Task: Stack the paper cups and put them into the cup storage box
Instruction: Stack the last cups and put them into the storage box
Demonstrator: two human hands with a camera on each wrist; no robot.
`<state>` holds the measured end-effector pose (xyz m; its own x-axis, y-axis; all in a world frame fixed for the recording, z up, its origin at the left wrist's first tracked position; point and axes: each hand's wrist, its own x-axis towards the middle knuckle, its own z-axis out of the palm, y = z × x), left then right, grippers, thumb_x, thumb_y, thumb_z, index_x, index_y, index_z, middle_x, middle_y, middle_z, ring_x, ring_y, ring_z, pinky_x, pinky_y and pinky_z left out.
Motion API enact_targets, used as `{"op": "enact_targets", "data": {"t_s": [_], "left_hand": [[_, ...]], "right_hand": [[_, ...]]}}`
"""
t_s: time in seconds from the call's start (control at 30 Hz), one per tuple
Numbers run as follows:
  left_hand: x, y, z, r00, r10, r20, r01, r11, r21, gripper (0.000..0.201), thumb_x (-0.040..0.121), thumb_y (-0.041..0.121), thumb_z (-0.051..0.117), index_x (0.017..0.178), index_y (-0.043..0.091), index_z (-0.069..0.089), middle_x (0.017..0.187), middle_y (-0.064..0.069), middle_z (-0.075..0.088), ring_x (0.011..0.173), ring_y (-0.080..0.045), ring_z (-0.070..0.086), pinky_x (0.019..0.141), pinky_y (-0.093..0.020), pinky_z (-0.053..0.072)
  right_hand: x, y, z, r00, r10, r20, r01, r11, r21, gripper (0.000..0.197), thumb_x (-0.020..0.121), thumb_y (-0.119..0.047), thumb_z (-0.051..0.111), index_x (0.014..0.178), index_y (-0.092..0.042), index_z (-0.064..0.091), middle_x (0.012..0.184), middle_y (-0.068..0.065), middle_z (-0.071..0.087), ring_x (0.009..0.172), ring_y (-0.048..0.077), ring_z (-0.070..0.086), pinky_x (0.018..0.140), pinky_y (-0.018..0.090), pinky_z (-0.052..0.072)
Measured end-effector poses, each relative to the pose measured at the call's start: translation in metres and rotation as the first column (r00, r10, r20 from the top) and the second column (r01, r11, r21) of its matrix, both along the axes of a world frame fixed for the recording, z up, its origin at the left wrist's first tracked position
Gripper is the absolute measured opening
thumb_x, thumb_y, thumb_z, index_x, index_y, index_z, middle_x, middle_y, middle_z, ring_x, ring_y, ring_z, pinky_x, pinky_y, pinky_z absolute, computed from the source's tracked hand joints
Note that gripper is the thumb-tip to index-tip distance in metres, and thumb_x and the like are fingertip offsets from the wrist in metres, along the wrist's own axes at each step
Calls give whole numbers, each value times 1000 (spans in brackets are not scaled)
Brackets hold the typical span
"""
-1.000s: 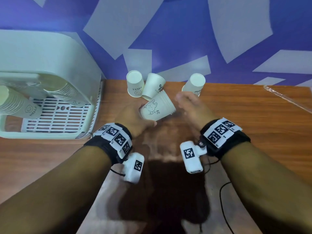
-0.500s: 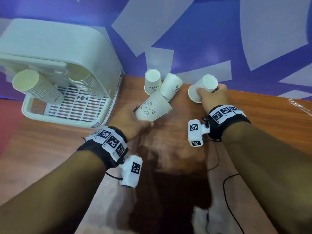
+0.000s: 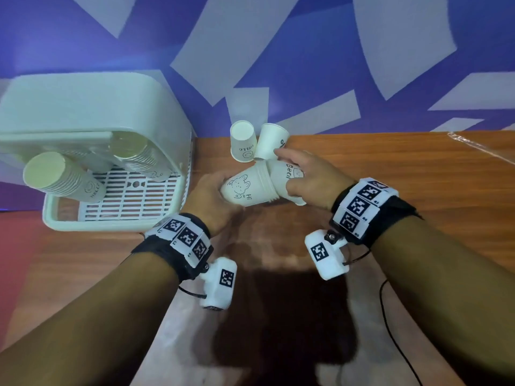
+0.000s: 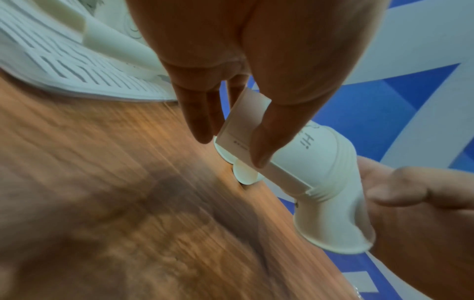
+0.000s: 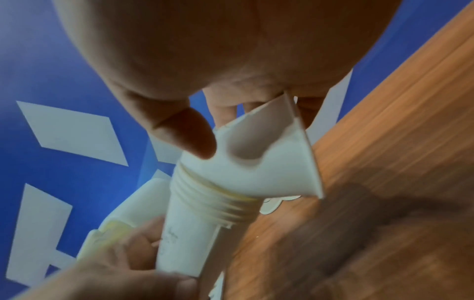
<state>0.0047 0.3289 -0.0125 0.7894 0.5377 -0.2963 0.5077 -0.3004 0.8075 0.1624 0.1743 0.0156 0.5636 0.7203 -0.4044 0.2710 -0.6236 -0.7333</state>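
The cup stack [image 3: 248, 188] lies almost level above the table [image 3: 390, 174], its base toward the left. The left hand [image 3: 207, 197] grips the base end; the right hand [image 3: 312, 176] pinches one cup [image 3: 284, 176] into its open end.

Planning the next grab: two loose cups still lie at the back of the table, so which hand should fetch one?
Probably the right hand: its fingertips already lie beside the two loose cups, while the left hand grips the stack by its base.
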Motion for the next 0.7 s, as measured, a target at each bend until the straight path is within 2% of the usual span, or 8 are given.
{"op": "enact_targets", "data": {"t_s": [0.07,0.17,0.3,0.4,0.47,0.53,0.63,0.7], "left_hand": [[-6,8,-3,999,16,-34,-18,999,-38,61,62,-1,84,108,33,64,109,-1,67,93,-13,65,77,-22,54],[-13,23,-10,997,37,-63,-43,995,-92,62,64,-6,81,114,26,64,104,3,67,81,1,60,54,-2,43],[-11,33,-18,996,31,-88,-37,997,-64,62,62,4,85,112,34,64,102,8,66,85,-1,62,58,0,42],[-6,32,-26,994,-6,-110,-2,997,-76,62,57,13,86,112,36,66,110,1,65,92,-14,67,69,-20,56],[-4,30,-31,992,-4,-122,-8,995,-96,66,54,18,86,114,38,66,113,1,64,95,-15,66,78,-29,58],[-1,28,-36,991,12,-136,-25,995,-92,68,54,17,87,114,39,65,114,3,63,99,-14,65,85,-30,55],[-1,29,-40,984,60,-166,-75,993,-89,57,62,13,88,106,40,63,107,7,65,93,-11,65,75,-22,54],[-1,32,-39,982,87,-166,-105,989,-106,53,68,9,86,102,39,59,98,12,66,83,-7,65,61,-13,51]], "right_hand": [[-6,10,5,999,-21,-42,22,999,24,70,83,-7,59,147,-29,38,140,-6,49,118,15,54,96,26,44],[-12,27,9,1000,-12,-27,12,1000,20,68,86,-3,55,147,-27,37,139,-6,52,115,16,57,91,23,44],[-9,49,8,987,107,118,-93,989,-116,62,85,-3,54,143,-24,44,136,-5,56,123,15,53,98,19,37],[-11,65,-1,982,137,133,-117,982,-146,62,85,-4,52,143,-25,43,136,-3,56,125,17,52,107,29,40],[-17,73,-13,998,61,22,-60,998,-32,67,80,-1,49,141,-29,42,143,-5,50,132,14,47,111,34,38],[-19,80,-24,985,-4,-173,17,997,73,72,72,-2,50,137,-32,46,145,-4,47,134,12,45,110,33,38],[2,86,-29,934,-114,-338,168,977,134,66,69,-6,56,131,-31,53,139,-7,54,129,9,49,111,34,39],[29,87,-27,967,-179,-182,197,977,85,58,78,-15,60,133,-33,53,136,-8,53,124,9,52,108,32,40]]}}
